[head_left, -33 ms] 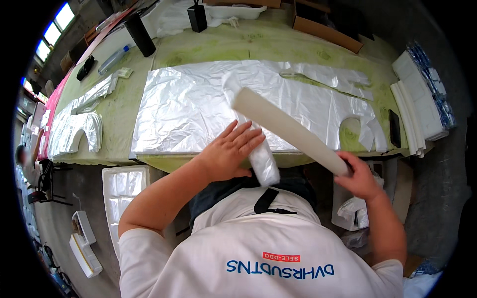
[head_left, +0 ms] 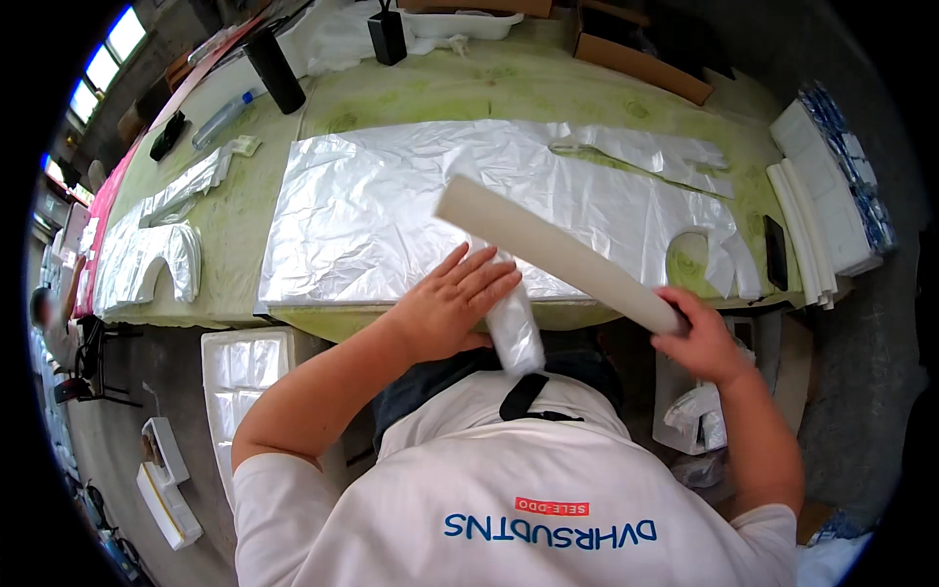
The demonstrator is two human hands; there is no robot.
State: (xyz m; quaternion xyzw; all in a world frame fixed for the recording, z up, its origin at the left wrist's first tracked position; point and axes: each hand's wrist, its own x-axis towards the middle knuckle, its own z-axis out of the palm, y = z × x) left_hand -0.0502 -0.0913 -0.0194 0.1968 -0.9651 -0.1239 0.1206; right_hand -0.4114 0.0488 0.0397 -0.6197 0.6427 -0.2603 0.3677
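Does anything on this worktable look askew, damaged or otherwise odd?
Nothing stands out. The crinkled silver foil sheet lies flat on the green table; the right hand grips a long white strip, slanted across it.

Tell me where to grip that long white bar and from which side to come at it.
Grip the long white bar at its near end, where the right hand already wraps it, coming from the person's right. It is slim enough to close fingers around and slants up over the plastic sheet, its far end unsupported. The left hand lies on a rolled plastic bundle, crowding the middle.
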